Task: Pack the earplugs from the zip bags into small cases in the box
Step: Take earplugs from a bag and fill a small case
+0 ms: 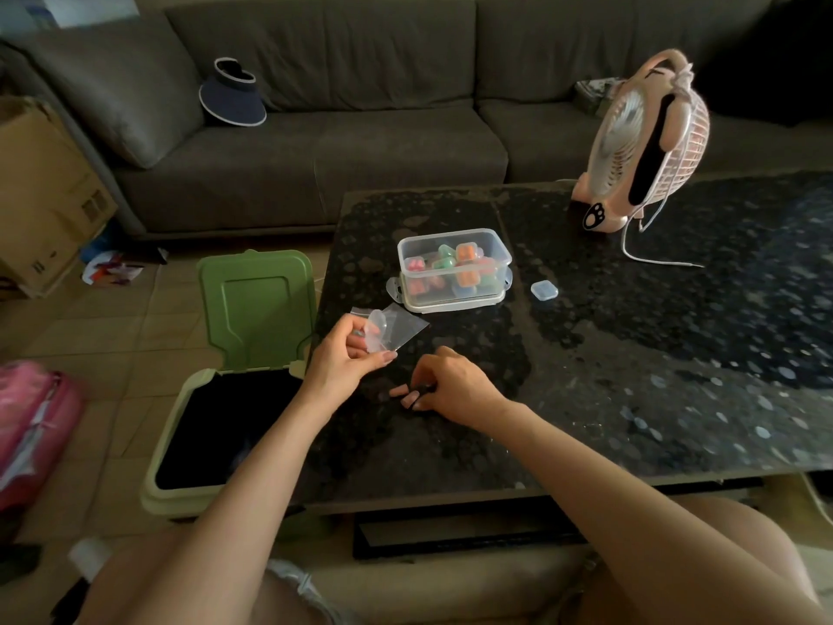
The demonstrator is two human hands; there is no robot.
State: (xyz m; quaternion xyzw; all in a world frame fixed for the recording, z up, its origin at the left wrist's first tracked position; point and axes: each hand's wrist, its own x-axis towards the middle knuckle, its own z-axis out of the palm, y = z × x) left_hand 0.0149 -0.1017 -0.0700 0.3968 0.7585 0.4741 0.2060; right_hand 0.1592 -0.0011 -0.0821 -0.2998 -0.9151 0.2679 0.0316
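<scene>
In front of the box (pixel 453 268), the left hand (pixel 347 358) pinches a zip bag (pixel 405 329) and a small clear case (pixel 376 331). Further from the box, two pink earplugs (pixel 399 392) lie on the table (pixel 631 354). The curled fingers of the right hand (pixel 455 385) touch one; the other lies just beside them. If they grip it, I cannot tell.

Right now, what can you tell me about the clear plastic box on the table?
The box is clear plastic, rectangular with rounded corners, open on top, with a clip tab at each end of its base. It stands upright on the dark speckled table, holding small cases in orange, green and pink.
</scene>
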